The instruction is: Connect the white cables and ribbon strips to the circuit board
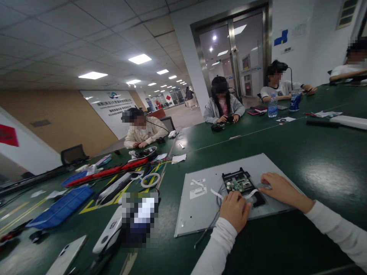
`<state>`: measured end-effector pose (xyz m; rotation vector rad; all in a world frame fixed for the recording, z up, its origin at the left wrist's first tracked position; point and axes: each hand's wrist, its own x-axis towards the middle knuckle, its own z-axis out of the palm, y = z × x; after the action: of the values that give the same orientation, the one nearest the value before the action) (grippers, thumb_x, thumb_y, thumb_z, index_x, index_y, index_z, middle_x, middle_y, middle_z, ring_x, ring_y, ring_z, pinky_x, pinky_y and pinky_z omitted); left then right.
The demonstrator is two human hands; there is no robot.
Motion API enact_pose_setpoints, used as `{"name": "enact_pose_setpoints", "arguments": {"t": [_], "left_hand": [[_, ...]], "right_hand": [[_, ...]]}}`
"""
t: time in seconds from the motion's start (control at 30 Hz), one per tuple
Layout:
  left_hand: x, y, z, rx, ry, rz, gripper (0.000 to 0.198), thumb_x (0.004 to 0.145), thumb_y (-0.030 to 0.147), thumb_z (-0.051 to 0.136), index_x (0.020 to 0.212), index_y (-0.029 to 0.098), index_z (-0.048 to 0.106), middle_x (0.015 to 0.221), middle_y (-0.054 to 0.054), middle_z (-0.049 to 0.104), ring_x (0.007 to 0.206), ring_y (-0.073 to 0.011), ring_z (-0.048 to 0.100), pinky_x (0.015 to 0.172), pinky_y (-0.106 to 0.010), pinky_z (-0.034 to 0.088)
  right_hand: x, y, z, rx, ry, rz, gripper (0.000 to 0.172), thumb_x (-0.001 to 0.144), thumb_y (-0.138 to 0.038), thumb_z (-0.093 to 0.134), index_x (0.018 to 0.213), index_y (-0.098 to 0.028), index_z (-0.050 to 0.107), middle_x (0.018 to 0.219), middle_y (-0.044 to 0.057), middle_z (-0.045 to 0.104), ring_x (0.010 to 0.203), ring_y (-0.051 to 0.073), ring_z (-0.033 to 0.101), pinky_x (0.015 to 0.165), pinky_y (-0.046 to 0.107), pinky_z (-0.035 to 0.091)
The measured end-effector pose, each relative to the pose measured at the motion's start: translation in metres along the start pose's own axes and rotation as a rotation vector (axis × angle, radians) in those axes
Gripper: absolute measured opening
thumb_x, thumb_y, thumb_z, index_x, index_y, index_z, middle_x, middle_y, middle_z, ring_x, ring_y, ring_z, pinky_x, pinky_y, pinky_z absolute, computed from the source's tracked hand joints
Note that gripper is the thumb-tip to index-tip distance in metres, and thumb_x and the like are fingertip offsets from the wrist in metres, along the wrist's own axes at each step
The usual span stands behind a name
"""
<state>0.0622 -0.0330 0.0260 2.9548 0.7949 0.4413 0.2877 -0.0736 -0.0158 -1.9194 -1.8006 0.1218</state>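
One grey panel (197, 214) lies before us at the near right, bearing a green circuit board (239, 184) in a black frame (259, 199). Our left hand (234, 210) curls left of a white strip (252, 193), our right hand (278, 189) bends to its right; whether either grips it, we cannot tell.

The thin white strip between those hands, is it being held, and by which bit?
The thin white strip lies between the left hand and the right hand; whether either grip pinches an end can't be told.
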Motion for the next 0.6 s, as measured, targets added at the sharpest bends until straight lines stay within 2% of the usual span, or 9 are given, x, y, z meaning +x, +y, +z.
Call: {"name": "enact_pose_setpoints", "arguments": {"t": [0.3,0.47,0.6], "left_hand": [[-0.001,-0.002,0.001,0.003,0.003,0.007,0.028,0.085,0.033,0.034,0.085,0.018,0.057,0.091,-0.006,0.049,0.088,-0.0187,0.045,0.072,-0.034,0.039],[-0.001,-0.003,0.002,0.014,0.009,0.003,0.028,0.085,0.033,0.034,0.082,0.018,0.057,0.09,-0.006,0.049,0.088,-0.0186,0.046,0.072,-0.034,0.039],[-0.001,-0.003,0.002,0.017,0.018,-0.002,0.028,0.085,0.033,0.034,0.081,0.017,0.057,0.09,-0.006,0.05,0.088,-0.0187,0.046,0.072,-0.034,0.04]], "right_hand": [[0.002,0.006,0.001,0.081,-0.05,0.029,0.025,0.072,-0.041,0.051,0.082,-0.019,0.053,0.082,0.004,0.055,0.078,0.017,0.05,0.07,0.027,0.036],[0.005,0.017,0.001,0.196,-0.104,0.036,0.018,0.071,-0.029,0.049,0.084,-0.018,0.053,0.086,0.005,0.055,0.08,0.016,0.051,0.072,0.026,0.038],[0.008,0.025,0.0,0.231,-0.106,0.088,0.019,0.067,-0.016,0.044,0.084,-0.017,0.054,0.087,0.004,0.056,0.077,0.014,0.051,0.07,0.025,0.039]]}}
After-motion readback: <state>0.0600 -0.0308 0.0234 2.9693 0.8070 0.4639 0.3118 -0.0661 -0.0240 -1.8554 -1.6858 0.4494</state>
